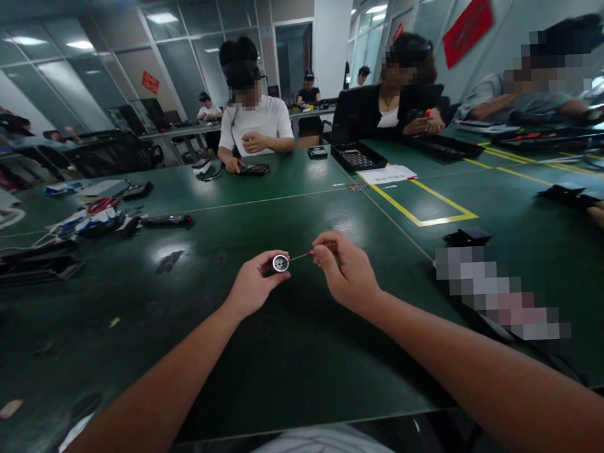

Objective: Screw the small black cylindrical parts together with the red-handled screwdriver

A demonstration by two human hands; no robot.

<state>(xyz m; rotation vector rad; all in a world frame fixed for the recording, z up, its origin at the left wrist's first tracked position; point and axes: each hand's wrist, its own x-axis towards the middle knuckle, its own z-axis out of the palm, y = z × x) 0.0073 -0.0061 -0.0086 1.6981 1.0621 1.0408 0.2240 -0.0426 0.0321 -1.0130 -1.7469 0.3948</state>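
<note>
dark cylinder: held up above the green table [268, 368], between the two hands; the dark cylinder [278, 263] sits in the left hand [252, 285], so that hand is the nearer one.
cylinder axis: foreshortened; its silver-rimmed end appears turned toward the wearer, the body running back and leftward among the fingers.
screwdriver: the screwdriver [310, 253] lies right of the cylinder, its thin shaft running nearly level and leftward, dipping slightly toward the tip.
tip to rim: the tip meets the right edge of the silver rim in this view; whether it touches, or is seated in anything, i cannot tell.
left fingers: closed on the cylinder, thumb below and the others above, leaving the end bare.
right fingers: the right hand [347, 271] pinches the reddish handle between thumb and forefinger, the others curled in.
forearms: both reach forward and inward from the near edge, wrists raised, hands apart with the shaft bridging the gap.
beyond: a dark tube [164, 220] lies on the table, farther left, well apart.
</note>
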